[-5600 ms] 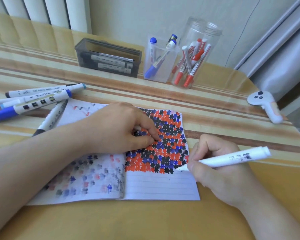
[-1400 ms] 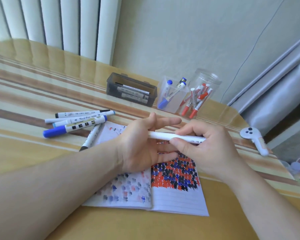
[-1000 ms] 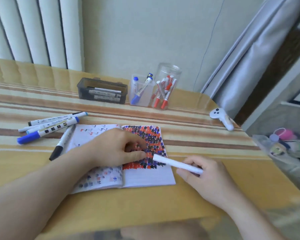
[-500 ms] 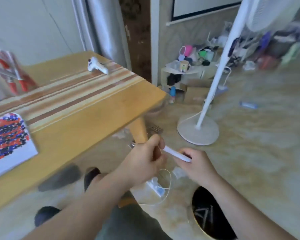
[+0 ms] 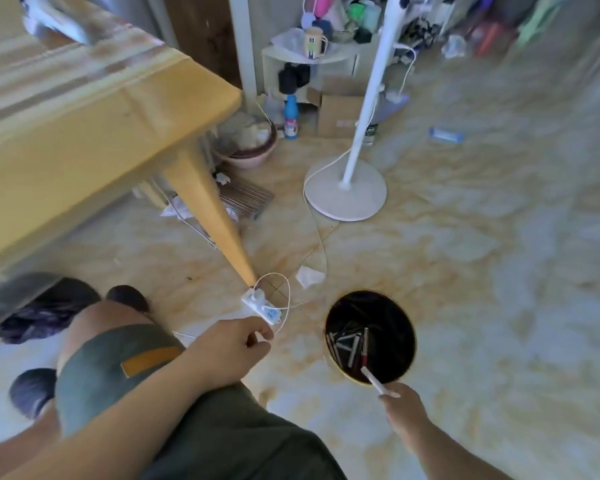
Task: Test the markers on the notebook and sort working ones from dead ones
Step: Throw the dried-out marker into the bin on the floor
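Note:
My right hand [image 5: 400, 405] pinches a white marker [image 5: 374, 381] by its rear end. Its front end points up and left over the near rim of a round black bin [image 5: 400, 317] on the floor, which holds several markers. My left hand [image 5: 229, 351] hovers over my knee with its fingers curled. A bit of white shows at its fingertips; I cannot tell whether it is held or is the cable behind. The notebook and the other markers are out of view.
The table's [image 5: 84, 126] corner and leg stand at the upper left. A white power strip [image 5: 262, 304] with a looped cable lies at the foot of the leg. A fan stand's round base [image 5: 345, 192] sits beyond the bin, with floor clutter behind it.
My view has swung from the table down to the floor on the right. My right hand has carried the white marker off the notebook to the black bin. My left hand has left the marker.

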The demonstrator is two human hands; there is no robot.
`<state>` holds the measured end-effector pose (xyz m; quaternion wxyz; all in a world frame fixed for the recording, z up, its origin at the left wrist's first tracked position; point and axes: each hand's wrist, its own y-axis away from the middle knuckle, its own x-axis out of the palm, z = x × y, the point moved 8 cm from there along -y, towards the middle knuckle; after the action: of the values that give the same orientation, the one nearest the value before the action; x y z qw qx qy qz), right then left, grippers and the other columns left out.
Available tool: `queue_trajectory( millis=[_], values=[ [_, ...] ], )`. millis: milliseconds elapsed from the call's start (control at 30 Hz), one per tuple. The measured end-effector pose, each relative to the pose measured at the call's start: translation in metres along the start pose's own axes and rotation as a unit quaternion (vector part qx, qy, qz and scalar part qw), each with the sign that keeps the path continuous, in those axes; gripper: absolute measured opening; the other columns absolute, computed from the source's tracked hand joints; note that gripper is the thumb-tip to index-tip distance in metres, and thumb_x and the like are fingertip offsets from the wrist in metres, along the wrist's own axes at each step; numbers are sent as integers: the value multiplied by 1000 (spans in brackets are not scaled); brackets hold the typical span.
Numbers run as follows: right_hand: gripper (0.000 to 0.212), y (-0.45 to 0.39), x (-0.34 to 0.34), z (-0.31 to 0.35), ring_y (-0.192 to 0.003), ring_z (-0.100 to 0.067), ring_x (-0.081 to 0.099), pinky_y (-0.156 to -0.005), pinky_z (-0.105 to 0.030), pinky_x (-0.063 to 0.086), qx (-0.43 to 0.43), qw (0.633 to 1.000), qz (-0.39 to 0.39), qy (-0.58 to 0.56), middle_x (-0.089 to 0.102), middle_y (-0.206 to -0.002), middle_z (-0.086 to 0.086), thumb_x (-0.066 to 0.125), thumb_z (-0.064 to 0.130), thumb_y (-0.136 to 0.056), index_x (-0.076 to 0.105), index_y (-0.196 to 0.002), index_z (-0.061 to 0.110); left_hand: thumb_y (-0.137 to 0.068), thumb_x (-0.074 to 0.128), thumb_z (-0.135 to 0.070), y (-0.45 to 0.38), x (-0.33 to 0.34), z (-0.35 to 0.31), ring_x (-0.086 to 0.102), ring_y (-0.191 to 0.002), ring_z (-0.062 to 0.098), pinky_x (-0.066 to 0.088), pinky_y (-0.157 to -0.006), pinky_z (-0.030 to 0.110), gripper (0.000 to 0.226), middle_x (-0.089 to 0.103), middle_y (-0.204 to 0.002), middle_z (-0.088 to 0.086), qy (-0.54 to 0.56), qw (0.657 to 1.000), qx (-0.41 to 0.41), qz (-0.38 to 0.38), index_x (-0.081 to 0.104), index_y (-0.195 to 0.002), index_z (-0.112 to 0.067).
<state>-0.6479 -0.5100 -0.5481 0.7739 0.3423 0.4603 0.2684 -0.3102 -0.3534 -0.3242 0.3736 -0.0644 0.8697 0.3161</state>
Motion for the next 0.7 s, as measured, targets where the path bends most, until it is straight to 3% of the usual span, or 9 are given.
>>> queue_trajectory(
  millis=[133,200,300,433,467,533,633,700],
  values=[
    [43,-26,-22,41,-67,-30,68,-60,-43,57,-34,997,-29,-64,69,-86,-9,71,14,-82,56,-119,29,-99,52,-42,1,6,-3,61,-84,5,51,-79,25,18,66,-91,-16,-33,999,12,27,62,-114,-44],
    [39,-16,-28,83,-56,-24,59,-52,-36,46,-83,995,-18,-44,67,-73,-8,66,12,-88,56,-123,26,-100,50,-41,4,8,-10,61,-87,5,52,-84,28,20,63,-88,-20,-51,998,35,27,64,-114,-44],
    [32,33,-31,156,-59,-19,56,-52,-31,45,-150,988,-10,-37,65,-75,-7,58,8,-94,59,-121,26,-100,50,-35,12,-6,-19,61,-84,6,51,-80,22,22,58,-79,-21,-37,997,73,1,67,-114,-40],
    [26,84,-14,237,-76,-23,68,-80,-49,61,-245,968,-3,-57,72,-90,-2,64,16,-93,66,-111,34,-99,61,-30,46,-78,-28,58,-78,4,43,-72,15,18,62,-82,-16,-2,990,120,-69,72,-112,-36],
    [27,99,-8,262,-79,-23,69,-81,-50,60,-288,956,4,-51,72,-89,0,65,18,-91,67,-106,40,-98,63,-30,63,-107,-29,59,-78,4,45,-73,15,17,62,-81,-16,11,986,133,-98,72,-112,-36],
    [36,148,6,320,-78,-23,67,-73,-40,57,-371,928,14,-31,71,-88,2,68,14,-91,68,-100,48,-98,66,-33,106,-172,-25,62,-81,4,48,-75,15,15,66,-84,-16,31,974,154,-165,72,-112,-37],
    [34,252,20,412,-73,-19,64,-65,-21,48,-497,866,34,-33,70,-89,0,70,5,-92,71,-100,39,-97,68,-33,178,-270,0,66,-82,8,51,-74,18,14,71,-87,-10,48,944,171,-280,73,-110,-34],
    [28,330,34,465,-74,-12,64,-64,-16,47,-583,810,57,-15,70,-86,5,69,10,-91,71,-103,36,-97,69,-32,215,-320,38,66,-78,11,52,-70,20,12,71,-83,-8,51,928,145,-340,73,-108,-33]
  ],
)
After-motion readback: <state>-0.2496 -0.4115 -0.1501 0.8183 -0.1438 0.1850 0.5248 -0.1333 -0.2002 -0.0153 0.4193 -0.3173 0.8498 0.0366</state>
